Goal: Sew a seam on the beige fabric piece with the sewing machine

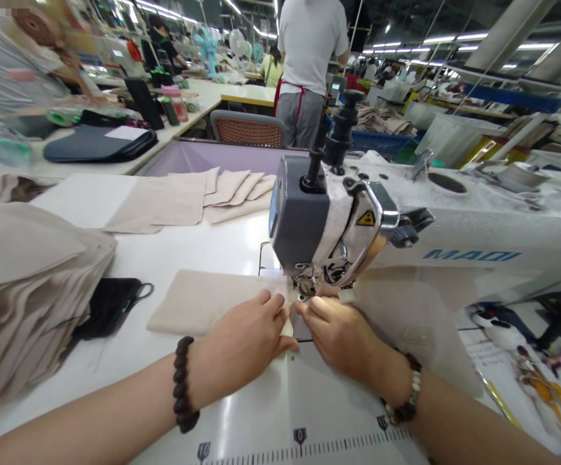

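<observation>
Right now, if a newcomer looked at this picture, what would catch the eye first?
First, the white sewing machine at centre right, with the left hand and right hand pressing a beige cloth flat at its needle. Next, the tall stack of beige fabric at the left edge, with a black phone beside it. Farther back, cut pieces lie fanned on the table.

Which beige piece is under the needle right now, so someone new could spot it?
Start at the white sewing machine and drop to its needle end. The fabric piece lies flat there, pinned by the left hand and right hand. Unlike the tall stack and the fanned pieces, it lies single.
</observation>
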### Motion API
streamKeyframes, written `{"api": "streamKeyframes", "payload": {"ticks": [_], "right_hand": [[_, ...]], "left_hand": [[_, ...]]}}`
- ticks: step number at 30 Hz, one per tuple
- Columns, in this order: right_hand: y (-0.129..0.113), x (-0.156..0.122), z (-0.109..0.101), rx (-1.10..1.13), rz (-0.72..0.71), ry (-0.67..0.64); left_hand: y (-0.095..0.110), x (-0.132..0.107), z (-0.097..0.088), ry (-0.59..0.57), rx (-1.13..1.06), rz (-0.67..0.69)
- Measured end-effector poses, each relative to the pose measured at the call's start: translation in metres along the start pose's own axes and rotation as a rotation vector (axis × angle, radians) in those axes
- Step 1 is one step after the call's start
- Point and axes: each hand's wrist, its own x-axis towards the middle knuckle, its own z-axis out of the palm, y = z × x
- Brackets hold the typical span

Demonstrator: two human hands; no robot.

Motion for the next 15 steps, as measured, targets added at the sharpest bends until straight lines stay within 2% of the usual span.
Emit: {"api": "streamKeyframes", "payload": {"ticks": [10, 15], "right_hand": [[-0.0007, 0.0021, -0.0027, -0.005, 0.027, -0.044], [0.0002, 0.0034, -0.0025, -0.007, 0.019, -0.056]], "left_hand": [[0.0044, 0.0, 0.0022, 0.001, -0.062, -0.051], [0.0071, 0.0027, -0.0007, 0.014, 0.035, 0.01]]}}
